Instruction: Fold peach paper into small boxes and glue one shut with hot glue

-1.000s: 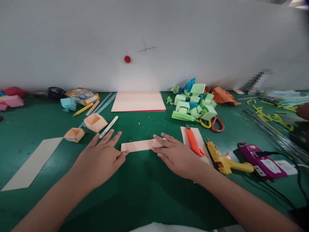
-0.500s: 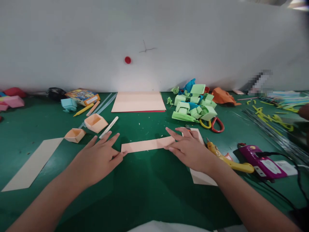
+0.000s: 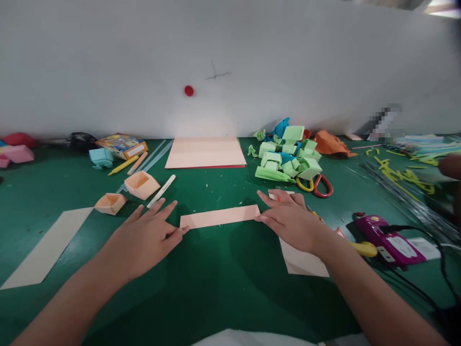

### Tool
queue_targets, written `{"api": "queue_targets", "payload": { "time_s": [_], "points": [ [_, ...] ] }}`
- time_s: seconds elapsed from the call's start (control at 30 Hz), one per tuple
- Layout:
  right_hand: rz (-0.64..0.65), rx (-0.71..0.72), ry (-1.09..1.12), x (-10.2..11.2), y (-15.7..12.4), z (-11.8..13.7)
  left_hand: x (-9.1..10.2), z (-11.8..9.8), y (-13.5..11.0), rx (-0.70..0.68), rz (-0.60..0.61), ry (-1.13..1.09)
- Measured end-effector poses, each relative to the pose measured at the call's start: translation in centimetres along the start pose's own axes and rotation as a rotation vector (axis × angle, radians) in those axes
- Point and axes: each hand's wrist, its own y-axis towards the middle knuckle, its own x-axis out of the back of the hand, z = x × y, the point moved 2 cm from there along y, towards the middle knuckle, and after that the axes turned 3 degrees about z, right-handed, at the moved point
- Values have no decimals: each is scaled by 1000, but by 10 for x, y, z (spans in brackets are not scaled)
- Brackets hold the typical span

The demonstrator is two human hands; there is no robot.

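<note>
A long, narrow peach paper strip (image 3: 219,217) lies flat on the green table between my hands. My left hand (image 3: 149,238) touches its left end with the thumb, the other fingers spread over the table. At the strip's right end, my right hand (image 3: 291,221) presses the corner with a fingertip, its fingers apart. Under my right hand and wrist lies a pale peach paper sheet (image 3: 302,262), partly covered. Two small folded peach paper boxes (image 3: 141,185) and a white stick (image 3: 161,191) sit just beyond my left hand.
Folded green paper pieces (image 3: 288,158) and scissors (image 3: 323,186) lie at the back right. A yellow glue gun (image 3: 364,249), partly hidden, and a purple corded device (image 3: 391,240) are on the right. Stacked peach sheets (image 3: 206,153) rest by the wall; another sheet (image 3: 46,247) lies left.
My right hand has slid rightward along the strip to its right end, and now covers more of the glue gun. My left hand stays at the left end.
</note>
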Motion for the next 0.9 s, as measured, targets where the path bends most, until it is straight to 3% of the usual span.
{"api": "queue_targets", "payload": {
  "time_s": [0.37, 0.67, 0.9],
  "points": [
    [-43, 3, 6, -2, -2, -9, 1, 1, -1, 10, 5, -31],
    [-68, 7, -42, -2, -6, -5, 4, 1, 1, 27, 111, -64],
    [-96, 3, -85, -2, -4, 1, -2, 11, 1, -33, 48, -135]
  ]
}}
